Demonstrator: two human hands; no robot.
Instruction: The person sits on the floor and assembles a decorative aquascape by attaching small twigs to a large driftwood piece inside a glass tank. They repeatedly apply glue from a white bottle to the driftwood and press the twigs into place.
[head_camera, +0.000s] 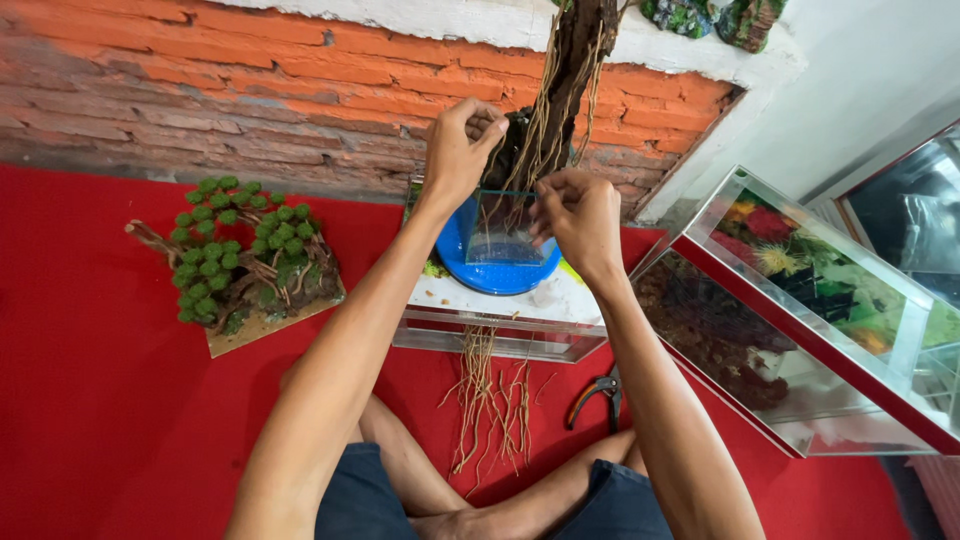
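Head view, one entry: the left hand (460, 150) is pinching thin hanging roots (545, 120) up high, fingers closed on the strands. The right hand (578, 215) is working just right of it and slightly nearer, fingertips curled shut against the same strands. The roots are running vertically down the dark driftwood trunk (590, 40), above the small glass box (497, 230) sitting on a blue round base (470, 265).

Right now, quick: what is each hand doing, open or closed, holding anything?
Left hand: closed, pinching thin roots on the driftwood.
Right hand: closed, fingers on the rim of the glass box.
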